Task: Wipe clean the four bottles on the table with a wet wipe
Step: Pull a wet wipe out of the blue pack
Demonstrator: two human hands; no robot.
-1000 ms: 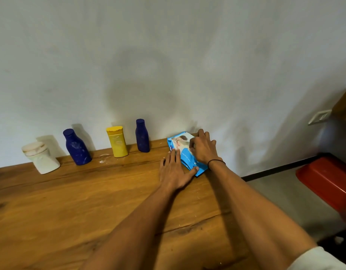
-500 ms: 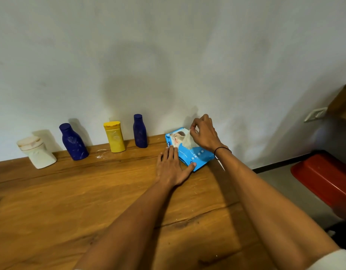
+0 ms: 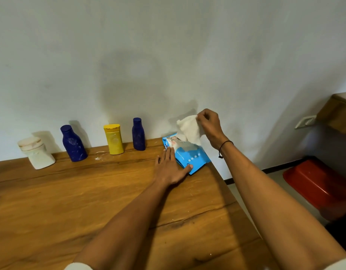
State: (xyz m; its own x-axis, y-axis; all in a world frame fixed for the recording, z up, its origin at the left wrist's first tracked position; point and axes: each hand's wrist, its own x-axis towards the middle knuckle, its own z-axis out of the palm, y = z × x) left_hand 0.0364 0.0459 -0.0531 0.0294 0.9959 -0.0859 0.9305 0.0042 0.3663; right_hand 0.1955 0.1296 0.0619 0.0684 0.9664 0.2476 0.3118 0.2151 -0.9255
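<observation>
Right hand [image 3: 208,126] pinches wet wipe [image 3: 189,127], raised above blue pack [image 3: 189,156]. Left hand [image 3: 171,168], fingers flat, pins pack to desk [image 3: 71,201], likely against lifting. 4 bottles [image 3: 113,139] stand unwiped along wall.

A single wide-angle camera sits on the person's head, looking forward and down along both forearms over the wooden table [image 3: 51,201] toward the pale wall [image 3: 168,55]. It stands close to the arms, farther from the wall. The right edge bends, so the red tub [image 3: 316,184] there probably sits on the floor.
</observation>
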